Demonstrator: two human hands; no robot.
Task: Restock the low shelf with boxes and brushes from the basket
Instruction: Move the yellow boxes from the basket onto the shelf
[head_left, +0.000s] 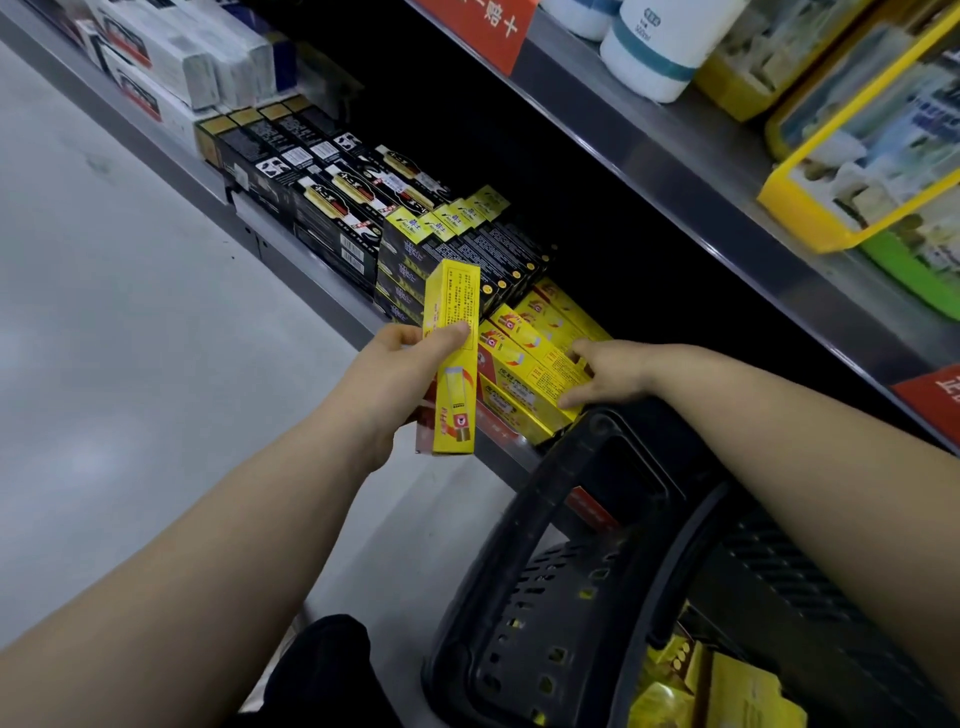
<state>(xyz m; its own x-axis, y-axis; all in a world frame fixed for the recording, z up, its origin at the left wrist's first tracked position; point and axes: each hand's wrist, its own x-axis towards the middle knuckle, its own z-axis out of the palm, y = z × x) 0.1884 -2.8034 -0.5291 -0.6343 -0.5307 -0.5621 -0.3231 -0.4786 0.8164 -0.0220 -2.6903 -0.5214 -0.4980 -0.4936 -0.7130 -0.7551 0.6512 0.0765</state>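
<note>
Box (451, 358) upright in left hand (397, 376)

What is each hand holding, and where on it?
The left hand grips a long yellow cardboard box around its middle, thumb across its face. The right hand lies on the shelved yellow boxes; a grip cannot be told.

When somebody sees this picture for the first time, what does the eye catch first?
The bright yellow box gripped by the left hand, in the centre, before the low shelf. Beside it the right hand touches a stack of like yellow boxes on that shelf, and a black basket stands lower right.
</note>
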